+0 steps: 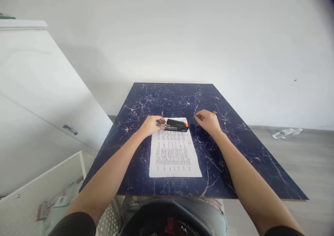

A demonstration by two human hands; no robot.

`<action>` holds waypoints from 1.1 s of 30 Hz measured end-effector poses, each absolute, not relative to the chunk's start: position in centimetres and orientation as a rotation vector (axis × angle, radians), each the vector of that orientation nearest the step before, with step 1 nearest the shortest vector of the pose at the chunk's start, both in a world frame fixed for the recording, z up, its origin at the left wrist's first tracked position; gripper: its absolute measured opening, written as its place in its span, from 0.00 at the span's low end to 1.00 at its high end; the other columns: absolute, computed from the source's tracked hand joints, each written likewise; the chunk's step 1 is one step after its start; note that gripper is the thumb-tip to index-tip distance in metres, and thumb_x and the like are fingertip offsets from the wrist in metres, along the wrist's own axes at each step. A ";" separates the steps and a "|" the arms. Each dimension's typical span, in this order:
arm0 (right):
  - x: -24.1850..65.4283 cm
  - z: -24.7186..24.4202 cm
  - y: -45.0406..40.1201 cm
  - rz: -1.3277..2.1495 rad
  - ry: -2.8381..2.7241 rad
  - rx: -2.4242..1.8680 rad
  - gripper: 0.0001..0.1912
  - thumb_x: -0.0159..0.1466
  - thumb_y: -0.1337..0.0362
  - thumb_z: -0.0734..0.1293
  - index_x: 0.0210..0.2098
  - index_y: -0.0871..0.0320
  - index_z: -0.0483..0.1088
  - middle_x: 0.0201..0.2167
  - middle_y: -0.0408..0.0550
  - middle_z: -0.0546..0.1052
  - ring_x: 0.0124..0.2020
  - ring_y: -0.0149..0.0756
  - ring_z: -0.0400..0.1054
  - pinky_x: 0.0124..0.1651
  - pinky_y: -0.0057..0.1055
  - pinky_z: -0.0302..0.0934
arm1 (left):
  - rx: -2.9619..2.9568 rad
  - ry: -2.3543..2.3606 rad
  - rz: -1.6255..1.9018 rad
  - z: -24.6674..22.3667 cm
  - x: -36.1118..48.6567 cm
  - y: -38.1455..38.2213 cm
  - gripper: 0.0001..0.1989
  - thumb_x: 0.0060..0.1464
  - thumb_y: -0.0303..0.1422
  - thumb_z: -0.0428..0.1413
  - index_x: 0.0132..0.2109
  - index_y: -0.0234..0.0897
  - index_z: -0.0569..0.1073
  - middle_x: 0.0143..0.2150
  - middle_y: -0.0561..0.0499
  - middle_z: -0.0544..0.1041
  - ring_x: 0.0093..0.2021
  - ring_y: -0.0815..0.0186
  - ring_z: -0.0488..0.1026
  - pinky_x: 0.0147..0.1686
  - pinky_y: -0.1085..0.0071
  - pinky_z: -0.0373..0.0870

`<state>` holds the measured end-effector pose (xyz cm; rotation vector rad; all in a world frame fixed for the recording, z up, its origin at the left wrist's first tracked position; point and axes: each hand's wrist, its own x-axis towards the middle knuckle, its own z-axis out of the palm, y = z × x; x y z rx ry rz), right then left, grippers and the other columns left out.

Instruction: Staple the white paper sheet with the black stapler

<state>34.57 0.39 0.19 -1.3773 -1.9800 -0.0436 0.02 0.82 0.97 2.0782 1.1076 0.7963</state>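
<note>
A black stapler [177,125] with an orange end lies across the top of a printed sheet of paper [174,156]. Its metal end points left, and the fingers of my left hand [152,125] are closed on that end. To the right of the paper, my right hand [208,121] hovers low over or rests on the dark table, its thumb and fingertips pinched together. Whatever those fingertips may hold is too small to make out. Just behind the right hand, a small greyish object [215,112] shows partly on the table.
The dark blue marbled table [167,98] stands against a white wall. At left are a white cabinet [52,90] with a dark handle and a white bin [47,180] with packets inside. A clear plastic item [285,133] lies on the floor at right.
</note>
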 end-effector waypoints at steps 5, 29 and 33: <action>34.6 0.1 0.4 -0.034 -1.988 -1.382 0.06 0.62 0.65 0.66 0.34 0.54 0.77 0.30 0.46 0.78 0.27 0.36 0.69 0.36 0.33 0.63 | 2.093 1.076 0.775 1.1 0.0 0.7 0.15 0.47 0.27 0.69 0.44 0.39 0.82 0.42 0.48 0.84 0.43 0.62 0.80 0.50 0.62 0.75; 32.4 0.5 -0.6 0.111 -2.173 -1.226 0.13 0.70 0.59 0.62 0.36 0.53 0.77 0.32 0.46 0.78 0.29 0.35 0.70 0.38 0.34 0.64 | 2.611 0.891 0.659 1.3 -1.0 1.3 0.08 0.60 0.32 0.60 0.45 0.44 0.82 0.47 0.48 0.81 0.49 0.57 0.72 0.53 0.58 0.63; 32.5 0.4 -0.4 0.118 -2.185 -1.227 0.13 0.70 0.58 0.62 0.36 0.53 0.77 0.31 0.46 0.77 0.29 0.36 0.69 0.38 0.33 0.63 | 2.642 0.890 0.659 1.2 -1.0 1.3 0.08 0.61 0.31 0.59 0.46 0.44 0.81 0.47 0.48 0.80 0.50 0.57 0.71 0.54 0.57 0.62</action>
